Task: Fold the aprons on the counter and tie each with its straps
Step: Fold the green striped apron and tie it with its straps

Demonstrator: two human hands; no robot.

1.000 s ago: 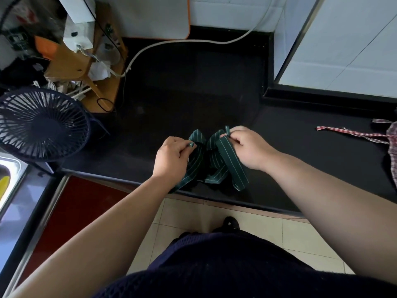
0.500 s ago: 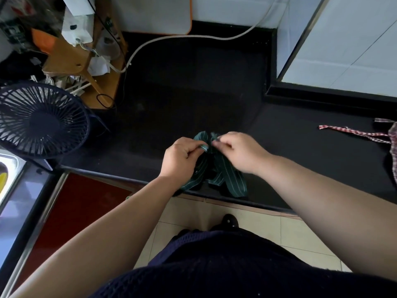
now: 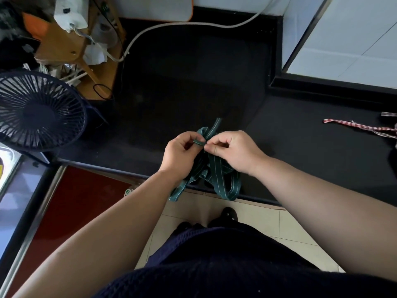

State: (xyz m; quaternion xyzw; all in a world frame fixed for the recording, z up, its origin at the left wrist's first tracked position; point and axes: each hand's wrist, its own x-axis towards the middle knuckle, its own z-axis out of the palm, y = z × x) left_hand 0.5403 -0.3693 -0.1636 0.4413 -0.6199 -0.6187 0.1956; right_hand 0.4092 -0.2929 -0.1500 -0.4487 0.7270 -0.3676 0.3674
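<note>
A green striped apron (image 3: 217,175) lies bunched at the front edge of the black counter (image 3: 182,82), its straps hanging over the edge. My left hand (image 3: 180,153) pinches a strap end between thumb and fingers. My right hand (image 3: 232,151) pinches the strap right beside it, the two hands nearly touching above the bundle. One strap end sticks up behind the fingers. A red checked apron (image 3: 365,127) lies at the far right of the counter, mostly out of view, its strap stretched leftward.
A dark blue fan (image 3: 38,110) stands at the left counter edge. Behind it sits a wooden stand (image 3: 71,48) with clutter and cables, and a white cable (image 3: 193,24) runs along the back. A white tiled wall (image 3: 348,39) rises at the right.
Both hands have come together over the green apron, from holding the strap loops apart to pinching the strap at one spot. A strap end now points up behind the fingers.
</note>
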